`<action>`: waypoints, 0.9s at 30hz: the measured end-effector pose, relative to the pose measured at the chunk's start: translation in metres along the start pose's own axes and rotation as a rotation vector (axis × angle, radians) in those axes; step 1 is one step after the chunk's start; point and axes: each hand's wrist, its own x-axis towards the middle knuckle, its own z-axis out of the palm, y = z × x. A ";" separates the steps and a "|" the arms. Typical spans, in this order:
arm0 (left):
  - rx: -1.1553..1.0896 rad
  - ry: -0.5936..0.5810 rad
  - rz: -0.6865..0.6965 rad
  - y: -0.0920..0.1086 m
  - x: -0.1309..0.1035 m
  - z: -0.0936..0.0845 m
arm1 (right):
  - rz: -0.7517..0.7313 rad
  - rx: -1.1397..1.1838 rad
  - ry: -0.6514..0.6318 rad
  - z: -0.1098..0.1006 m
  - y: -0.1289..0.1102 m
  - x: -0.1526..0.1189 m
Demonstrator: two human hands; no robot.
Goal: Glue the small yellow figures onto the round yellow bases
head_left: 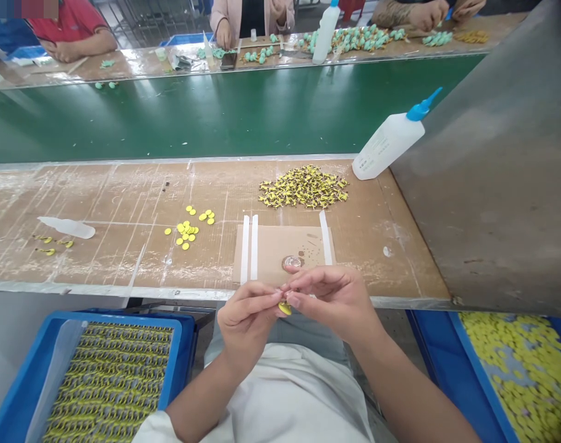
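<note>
Both hands meet in front of the table's near edge, below a taped cardboard sheet (271, 246). A small yellow disc (284, 308) hangs between the fingertips. My left hand (250, 320) pinches it from the left side. The thumb and fingers of my right hand (340, 301) are pressed together at its top; the small part there is mostly hidden by the fingers. Just beyond the fingertips, a round clear blob (292, 262) lies on the cardboard. Loose yellow discs (186, 231) are scattered left of the cardboard, and a pile of small yellow and dark pieces (304, 186) lies behind it.
A white bottle with blue nozzle (388, 146) stands by the metal panel (497, 160) at right. Blue trays flank me: rows of pieces in the left tray (177, 357), yellow discs in the right tray (486, 394). Beyond the green belt (192, 117), people work.
</note>
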 end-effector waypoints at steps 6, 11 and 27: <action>0.011 -0.091 0.180 -0.002 0.004 -0.005 | 0.006 -0.009 -0.088 -0.001 -0.004 0.001; 0.063 -0.139 0.235 0.001 0.007 -0.008 | 0.069 0.023 -0.095 -0.002 -0.005 0.002; 0.098 -0.291 0.253 0.012 0.014 -0.013 | 0.084 -0.027 -0.091 0.002 -0.005 -0.001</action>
